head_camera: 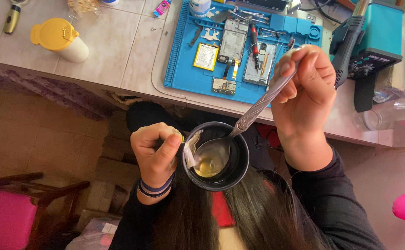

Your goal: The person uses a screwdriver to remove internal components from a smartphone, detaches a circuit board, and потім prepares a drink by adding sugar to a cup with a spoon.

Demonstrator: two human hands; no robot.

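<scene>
My left hand grips a black mug by its side, thumb pressing a white tea bag tag or string against the rim. A little yellowish liquid lies in the mug's bottom. My right hand holds the handle of a metal spoon, whose bowl rests inside the mug above the liquid. The mug is held in front of my chest, below the table's edge.
A blue repair mat on the tiled table holds a taken-apart phone, a battery and small tools. A yellow-lidded white jar stands at the left, a teal soldering station at the right. A wooden chair with a pink seat is at lower left.
</scene>
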